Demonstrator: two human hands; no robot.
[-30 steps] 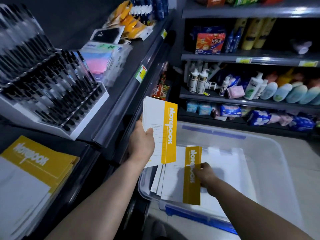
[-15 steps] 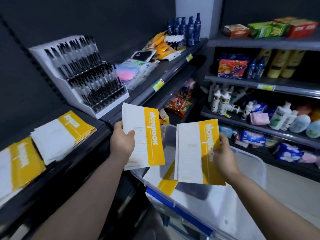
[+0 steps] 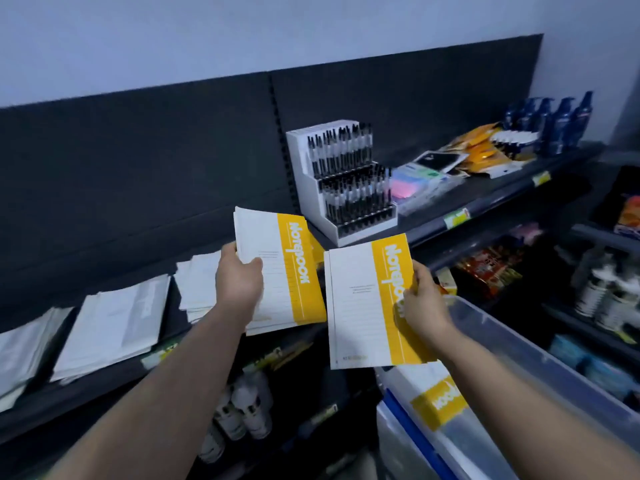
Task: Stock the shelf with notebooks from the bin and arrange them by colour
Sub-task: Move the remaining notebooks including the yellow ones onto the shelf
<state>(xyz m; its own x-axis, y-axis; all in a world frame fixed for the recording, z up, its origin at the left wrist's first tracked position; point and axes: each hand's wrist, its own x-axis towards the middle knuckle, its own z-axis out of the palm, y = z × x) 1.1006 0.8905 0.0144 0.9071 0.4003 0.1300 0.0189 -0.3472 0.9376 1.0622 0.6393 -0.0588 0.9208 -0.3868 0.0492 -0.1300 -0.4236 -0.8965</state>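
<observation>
Motion smears the white stacks (image 3: 110,327) on the shelf (image 3: 491,188), so their band colours cannot be told. The leftmost stack (image 3: 20,344) is cut by the frame edge. The left hand (image 3: 239,282) has its fingers hidden behind its yellow-banded notebooks (image 3: 277,265). The bin (image 3: 519,344) runs off the lower right, and the binned notebook (image 3: 436,400) lies mostly under the right hand's (image 3: 424,306) lifted notebook (image 3: 360,306).
</observation>
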